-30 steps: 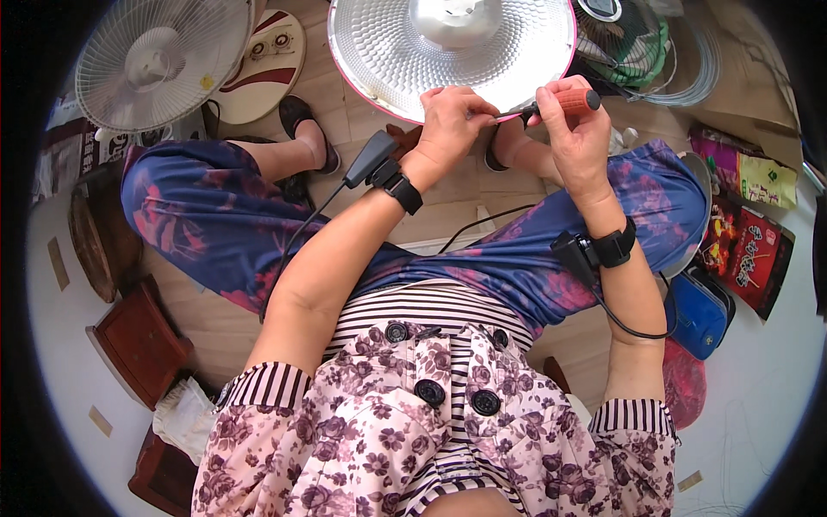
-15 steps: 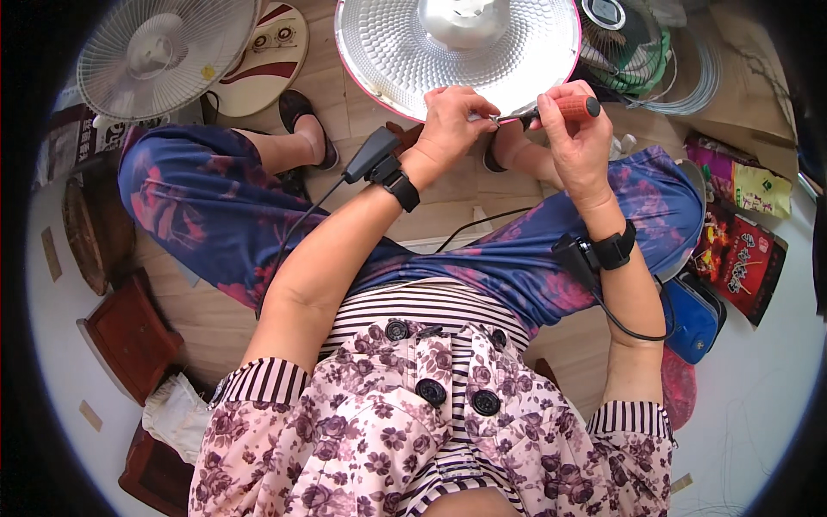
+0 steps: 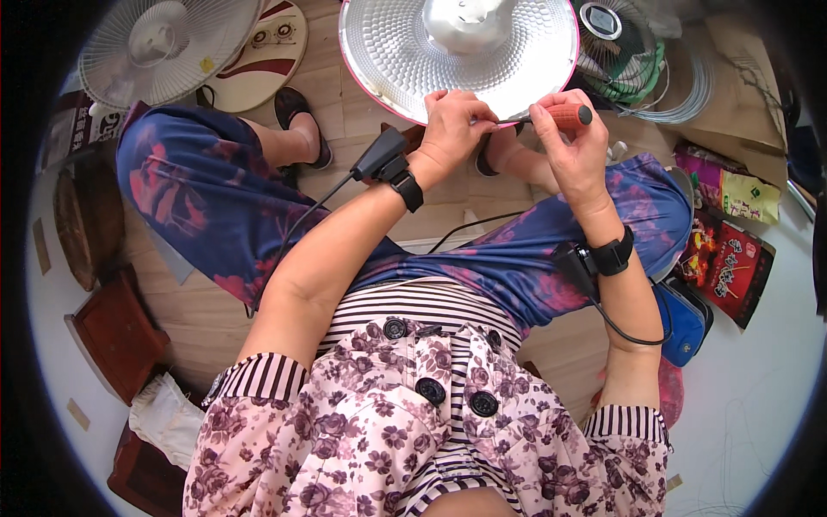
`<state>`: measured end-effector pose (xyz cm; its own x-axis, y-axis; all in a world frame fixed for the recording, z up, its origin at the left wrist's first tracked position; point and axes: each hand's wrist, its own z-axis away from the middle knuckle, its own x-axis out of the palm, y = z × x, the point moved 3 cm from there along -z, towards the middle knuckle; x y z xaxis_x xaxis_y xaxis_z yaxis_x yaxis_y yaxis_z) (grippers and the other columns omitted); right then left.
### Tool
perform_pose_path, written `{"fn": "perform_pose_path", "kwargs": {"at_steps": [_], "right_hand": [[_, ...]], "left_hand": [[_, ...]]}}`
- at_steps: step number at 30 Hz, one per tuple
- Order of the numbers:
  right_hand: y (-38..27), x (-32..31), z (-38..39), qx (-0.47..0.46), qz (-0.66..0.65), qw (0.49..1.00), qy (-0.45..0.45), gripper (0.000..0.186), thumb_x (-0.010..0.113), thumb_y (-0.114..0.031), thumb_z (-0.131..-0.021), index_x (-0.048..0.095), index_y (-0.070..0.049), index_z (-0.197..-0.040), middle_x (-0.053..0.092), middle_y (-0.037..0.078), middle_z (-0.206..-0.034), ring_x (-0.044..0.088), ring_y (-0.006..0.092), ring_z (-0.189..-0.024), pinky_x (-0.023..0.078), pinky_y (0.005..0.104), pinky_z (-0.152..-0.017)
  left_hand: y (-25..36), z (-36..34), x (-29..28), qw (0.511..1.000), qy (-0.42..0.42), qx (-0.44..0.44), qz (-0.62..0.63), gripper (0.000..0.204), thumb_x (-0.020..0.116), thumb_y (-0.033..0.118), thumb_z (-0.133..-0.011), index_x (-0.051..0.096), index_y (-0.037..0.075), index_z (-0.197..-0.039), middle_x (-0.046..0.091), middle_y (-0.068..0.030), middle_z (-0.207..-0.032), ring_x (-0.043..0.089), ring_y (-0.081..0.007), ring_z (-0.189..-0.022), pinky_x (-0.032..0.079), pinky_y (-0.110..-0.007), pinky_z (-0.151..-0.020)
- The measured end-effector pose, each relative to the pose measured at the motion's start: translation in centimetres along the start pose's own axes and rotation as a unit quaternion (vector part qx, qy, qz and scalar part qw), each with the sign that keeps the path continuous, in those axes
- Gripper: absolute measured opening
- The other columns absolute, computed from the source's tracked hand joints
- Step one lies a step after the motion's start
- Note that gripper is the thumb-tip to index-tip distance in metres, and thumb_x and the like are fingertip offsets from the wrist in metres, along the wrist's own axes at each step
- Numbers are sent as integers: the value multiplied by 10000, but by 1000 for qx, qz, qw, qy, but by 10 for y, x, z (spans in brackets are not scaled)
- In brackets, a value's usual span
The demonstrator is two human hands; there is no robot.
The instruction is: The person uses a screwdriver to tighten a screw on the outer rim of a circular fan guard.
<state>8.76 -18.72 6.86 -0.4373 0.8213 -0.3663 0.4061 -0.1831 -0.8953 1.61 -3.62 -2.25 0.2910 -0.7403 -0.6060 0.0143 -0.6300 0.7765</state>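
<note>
A round silver dish reflector with a dimpled surface and pink rim (image 3: pixel 379 73) stands in front of me, a domed metal piece at its centre. My right hand (image 3: pixel 570 151) is closed around the orange-red handle of a screwdriver (image 3: pixel 567 116). Its dark shaft points left along the near rim. My left hand (image 3: pixel 455 129) is at the rim, thumb and fingertips pinched together close to the screwdriver's tip. Whatever sits between those fingertips is too small to make out.
A white fan guard (image 3: pixel 159 43) and a round cream base with knobs (image 3: pixel 271 52) are at far left. Another fan (image 3: pixel 607 52) and coiled wire (image 3: pixel 689 86) lie at far right. Bright packages (image 3: pixel 728 267), a blue case (image 3: pixel 685 319) and wooden stools (image 3: pixel 121 332) flank me.
Both hands stay at the rim. The screwdriver has tilted slightly, its handle end a little lower and further left. The whole view has shifted slightly.
</note>
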Motion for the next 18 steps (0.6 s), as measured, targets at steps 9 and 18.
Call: {"fn": "perform_pose_path", "kwargs": {"at_steps": [9,18], "right_hand": [[-39,-4,-12,46,84,994,-51,171,730,-103,-781,595,-25,-850,625,41,-674,565,64,-590,452,218,-539],[-57,-9,-27,8,151,979,-139,126,690,-73,-777,598,-18,-844,636,89,-697,646,177,-630,500,290,-573]], "left_hand": [[0,1,0,1000,14,-2,10,73,758,200,-668,713,152,-700,620,-2,-699,584,-205,-808,314,-419,-888],[-1,2,0,1000,13,-2,-11,112,775,196,-666,713,135,-738,629,0,-714,596,-206,-778,348,-405,-875]]}}
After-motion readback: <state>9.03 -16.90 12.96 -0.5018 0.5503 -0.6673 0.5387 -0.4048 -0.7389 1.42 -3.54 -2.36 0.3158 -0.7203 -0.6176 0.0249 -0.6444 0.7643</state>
